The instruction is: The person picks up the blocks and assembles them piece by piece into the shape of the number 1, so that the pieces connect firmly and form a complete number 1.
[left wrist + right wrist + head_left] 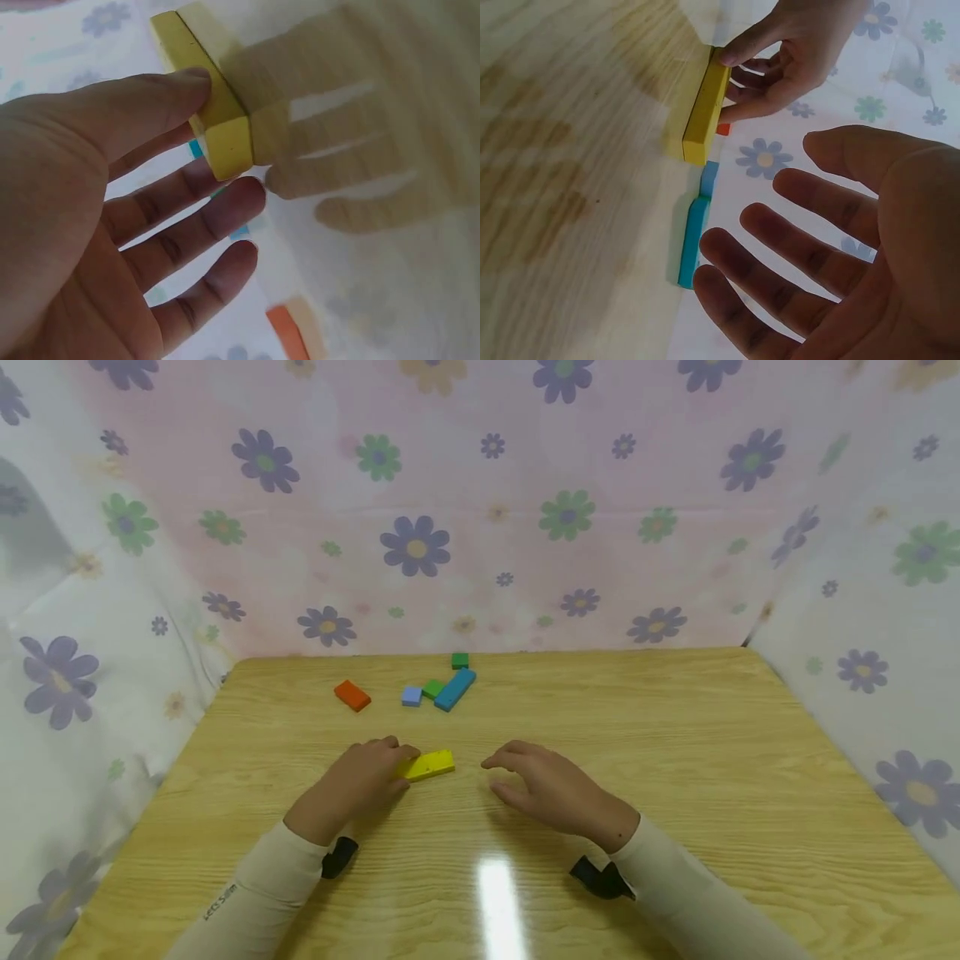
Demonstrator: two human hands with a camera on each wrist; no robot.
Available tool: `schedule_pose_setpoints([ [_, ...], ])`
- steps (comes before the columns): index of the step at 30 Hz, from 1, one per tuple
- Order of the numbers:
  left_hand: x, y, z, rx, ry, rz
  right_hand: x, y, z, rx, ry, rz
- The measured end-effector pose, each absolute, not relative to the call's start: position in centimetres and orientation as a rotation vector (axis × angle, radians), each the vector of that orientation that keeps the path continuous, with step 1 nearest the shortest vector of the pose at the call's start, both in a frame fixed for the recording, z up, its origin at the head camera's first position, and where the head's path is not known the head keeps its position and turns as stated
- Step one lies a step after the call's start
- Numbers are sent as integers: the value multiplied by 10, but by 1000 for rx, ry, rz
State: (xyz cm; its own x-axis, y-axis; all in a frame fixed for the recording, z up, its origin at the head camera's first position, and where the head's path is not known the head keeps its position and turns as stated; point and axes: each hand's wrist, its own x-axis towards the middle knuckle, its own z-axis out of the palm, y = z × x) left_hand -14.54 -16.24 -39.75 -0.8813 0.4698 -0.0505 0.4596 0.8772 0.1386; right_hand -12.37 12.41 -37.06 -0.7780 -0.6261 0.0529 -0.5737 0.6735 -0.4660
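My left hand (365,779) pinches the left end of a long yellow block (431,765), which lies flat on the wooden table. In the left wrist view the thumb presses one side of the yellow block (229,142), with fingers on the far side and the others spread out. To the right of the block's free end is my right hand (551,789), its fingers extended and loosely bent, holding nothing. The right wrist view shows this right hand (919,217) with fingers apart, separate from the yellow block (705,112).
Beyond the hands, toward the table's back edge, lie an orange-red block (352,695), a small light-blue block (412,697), a green block (432,689) against a long blue block (455,690), and another green block (460,661). A flowered cloth (465,585) surrounds the table (675,760).
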Motion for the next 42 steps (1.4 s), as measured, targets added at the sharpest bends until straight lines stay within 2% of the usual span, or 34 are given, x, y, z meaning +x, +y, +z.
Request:
schedule_pose_setpoints([
  [16,-110,-111,-405,951,2994,349,-112,137,-383,-957,2689,-743],
  [42,-111,-99,-403,1014,2931,350,-130,145,-395,-943,2593,-705],
])
